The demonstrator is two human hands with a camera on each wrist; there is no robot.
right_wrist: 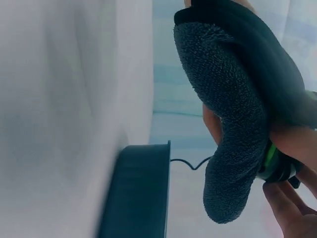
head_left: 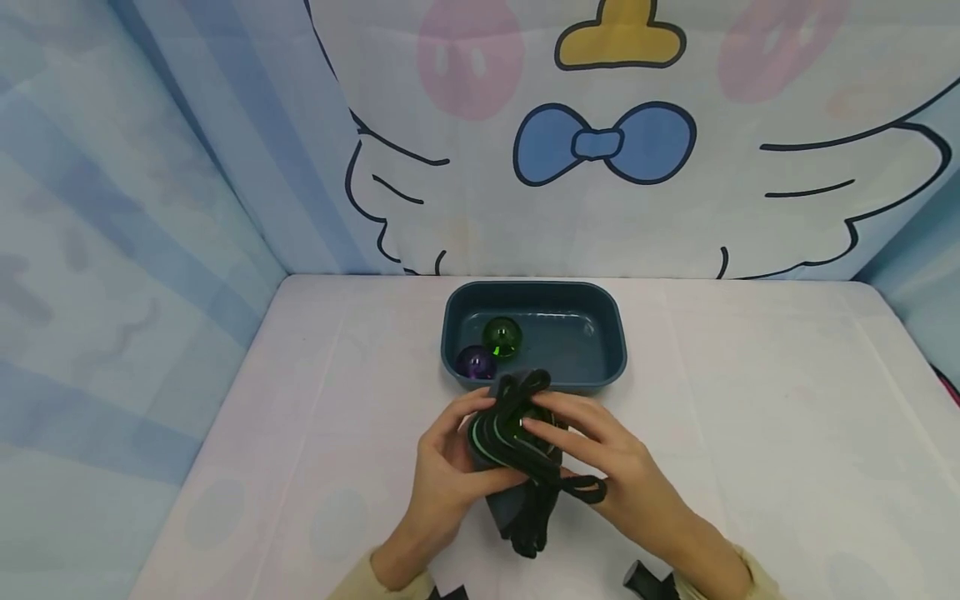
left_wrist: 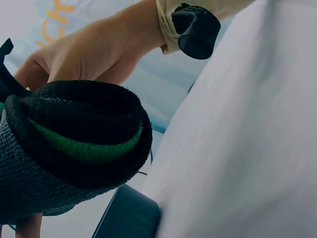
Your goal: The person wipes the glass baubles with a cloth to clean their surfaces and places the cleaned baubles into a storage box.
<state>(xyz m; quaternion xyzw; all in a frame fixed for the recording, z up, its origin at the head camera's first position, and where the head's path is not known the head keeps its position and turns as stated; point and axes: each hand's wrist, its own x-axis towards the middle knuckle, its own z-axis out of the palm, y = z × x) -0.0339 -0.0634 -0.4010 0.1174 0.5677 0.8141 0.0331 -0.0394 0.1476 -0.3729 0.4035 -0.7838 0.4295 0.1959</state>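
Note:
Both hands hold up a bundle over the near side of the table. The bundle is a folded dark grey terry cloth [right_wrist: 223,104] with wide black edging and a thin green band. A shiny green glass ball [head_left: 542,415], partly covered, shows in its folds. My left hand [head_left: 446,467] grips the cloth from the left, thumb across the front. From the right, my right hand [head_left: 618,454] holds the ball, fingertips on its top. Black edging loops out past the right fingers. In the left wrist view, the rolled cloth [left_wrist: 84,134] hides part of the left hand.
Just beyond the hands stands a dark blue-green plastic tray [head_left: 618,333]. Inside, at its left, lie another green glass ball [head_left: 502,337] and a purple glass ball [head_left: 476,362]. A pale cloth covers the table [head_left: 750,400]; printed curtains [head_left: 600,225] hang behind and beside it.

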